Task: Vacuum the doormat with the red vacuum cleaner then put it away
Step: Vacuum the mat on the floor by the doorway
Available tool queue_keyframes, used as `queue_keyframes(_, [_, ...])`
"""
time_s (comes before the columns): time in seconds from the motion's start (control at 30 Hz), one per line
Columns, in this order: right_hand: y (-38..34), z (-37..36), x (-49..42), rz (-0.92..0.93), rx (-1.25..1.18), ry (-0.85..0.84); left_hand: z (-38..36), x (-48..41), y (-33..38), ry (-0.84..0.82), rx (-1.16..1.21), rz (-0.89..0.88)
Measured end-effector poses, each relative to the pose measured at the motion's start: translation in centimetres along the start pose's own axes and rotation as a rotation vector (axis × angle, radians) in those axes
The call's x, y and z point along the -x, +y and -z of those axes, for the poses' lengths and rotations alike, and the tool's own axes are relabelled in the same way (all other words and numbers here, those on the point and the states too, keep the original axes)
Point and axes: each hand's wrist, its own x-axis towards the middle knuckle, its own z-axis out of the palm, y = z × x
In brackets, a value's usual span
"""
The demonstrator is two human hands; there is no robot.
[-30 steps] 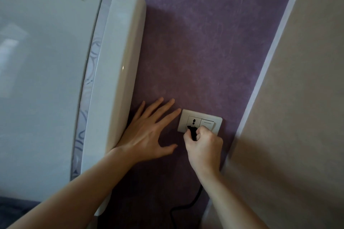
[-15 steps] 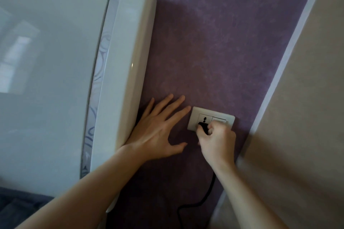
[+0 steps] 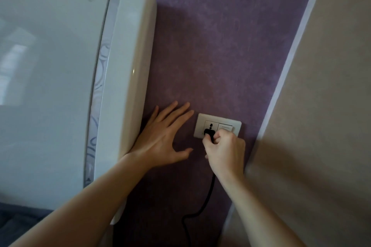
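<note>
At the wall socket (image 3: 201,121), right hand (image 3: 224,150) still pinches the black plug (image 3: 208,132), hardly shifted; left hand (image 3: 160,140) lies flat, open, beside it. Plugging looks unfinished.

The left forearm (image 3: 84,202) is slanting in from the near left and the right forearm (image 3: 253,206) is coming up from the near right, both bare. The left hand (image 3: 160,138) is lying flat, palm against the purple wall (image 3: 200,46), with fingers straight and spread and the thumb sticking out to the right. Just right of it, the right hand (image 3: 224,150) is showing its back, its fingers curled and pinching the black plug (image 3: 207,132).
</note>
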Motion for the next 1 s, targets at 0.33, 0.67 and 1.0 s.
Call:
queue_keyframes(0.33, [-0.2,7.3,0.0,-0.050,0.043,-0.263,2.5,0.7,5.7,-0.084,0.158,-0.066])
queue_keyframes(0.67, [16.0,25.5,10.3,-0.155,0.204,-0.175,-5.5,3.6,19.8,-0.136,0.449,-0.226])
queue_keyframes(1.0, [29.5,31.6,15.9,-0.323,0.342,-0.053,-18.1,6.6,29.5,-0.428,0.626,-0.221])
